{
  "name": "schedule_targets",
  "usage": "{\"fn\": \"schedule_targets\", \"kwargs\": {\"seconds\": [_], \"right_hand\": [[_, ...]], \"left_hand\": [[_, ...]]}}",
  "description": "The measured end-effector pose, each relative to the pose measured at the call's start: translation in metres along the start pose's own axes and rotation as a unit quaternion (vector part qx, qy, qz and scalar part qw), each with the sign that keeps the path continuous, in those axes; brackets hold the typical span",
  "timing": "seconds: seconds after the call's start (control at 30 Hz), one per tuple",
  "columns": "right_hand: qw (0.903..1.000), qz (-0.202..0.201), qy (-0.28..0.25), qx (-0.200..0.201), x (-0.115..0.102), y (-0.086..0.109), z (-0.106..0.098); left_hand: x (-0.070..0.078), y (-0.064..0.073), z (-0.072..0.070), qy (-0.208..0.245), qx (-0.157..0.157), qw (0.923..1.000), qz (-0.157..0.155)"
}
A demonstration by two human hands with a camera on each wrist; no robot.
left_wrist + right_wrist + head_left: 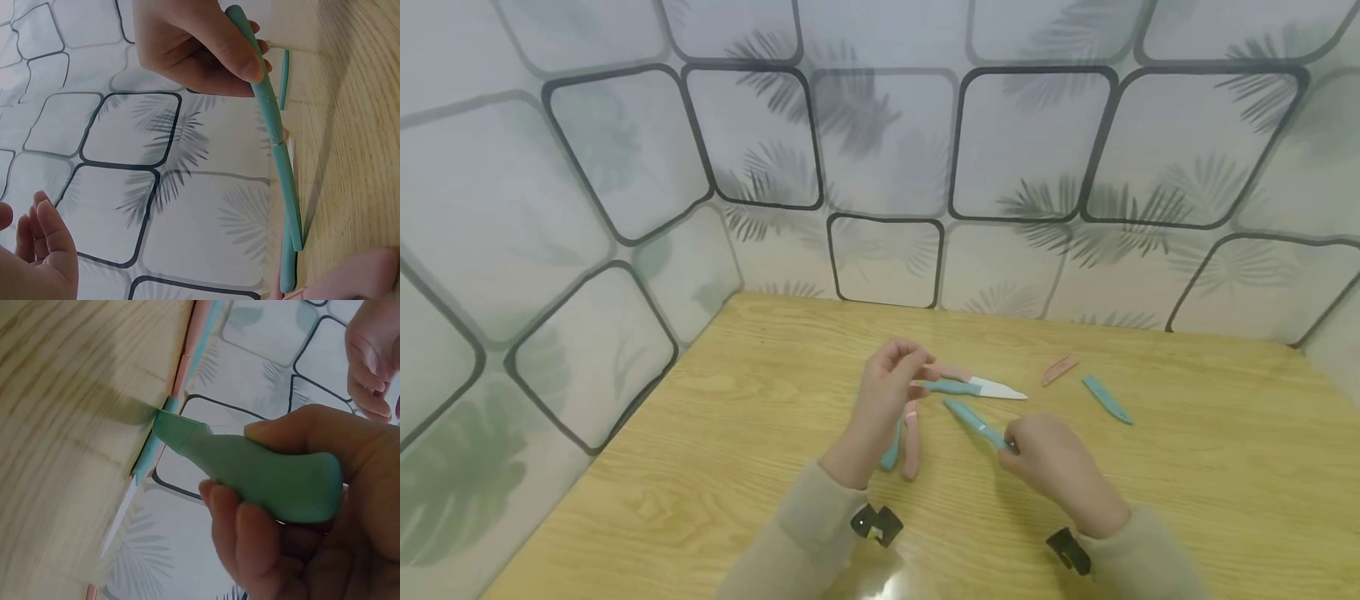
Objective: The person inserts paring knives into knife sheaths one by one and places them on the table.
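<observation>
My right hand point(1052, 458) grips the handle of a teal paring knife point(977, 422), its blade covered by a teal sheath. The knife slants over the wooden table, sheathed tip toward the far left; the right wrist view shows thumb and fingers around the handle point(269, 481). My left hand point(887, 392) hovers to the left, fingers loosely bent and nothing in them, as the left wrist view also shows. Just beyond it lie a teal-handled knife point(955, 387) with a bare white blade and a pink handle point(951, 372). Below are another teal handle point(891, 450) and pink-handled knife point(912, 446), partly hidden by the left hand.
A pink blade sheath point(1060, 370) and a teal sheath point(1107, 400) lie farther right on the wooden table point(1225, 442). Behind the table's back and left edges rises a wall covering point(887, 258) with leaf and rounded-square patterns.
</observation>
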State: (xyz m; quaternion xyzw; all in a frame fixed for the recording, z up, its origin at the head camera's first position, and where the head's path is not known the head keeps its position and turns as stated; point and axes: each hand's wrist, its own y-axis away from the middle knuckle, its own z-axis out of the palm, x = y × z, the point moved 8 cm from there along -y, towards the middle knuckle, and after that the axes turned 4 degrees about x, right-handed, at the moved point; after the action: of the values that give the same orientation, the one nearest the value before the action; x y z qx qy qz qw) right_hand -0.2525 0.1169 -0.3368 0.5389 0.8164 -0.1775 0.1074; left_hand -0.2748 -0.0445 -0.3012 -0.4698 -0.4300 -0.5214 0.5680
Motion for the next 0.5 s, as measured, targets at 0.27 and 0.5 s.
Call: {"fn": "schedule_targets", "kwargs": {"seconds": [0.27, 0.5], "right_hand": [[0.9963, 0.014, -0.034, -0.078, -0.003, -0.004, 0.025], [0.987, 0.022, -0.07, -0.143, -0.014, -0.013, 0.049]], "left_hand": [[0.0, -0.001, 0.003, -0.002, -0.02, 0.9998, 0.008], [-0.002, 0.0, 0.005, -0.013, -0.024, 0.9996, -0.006]]}}
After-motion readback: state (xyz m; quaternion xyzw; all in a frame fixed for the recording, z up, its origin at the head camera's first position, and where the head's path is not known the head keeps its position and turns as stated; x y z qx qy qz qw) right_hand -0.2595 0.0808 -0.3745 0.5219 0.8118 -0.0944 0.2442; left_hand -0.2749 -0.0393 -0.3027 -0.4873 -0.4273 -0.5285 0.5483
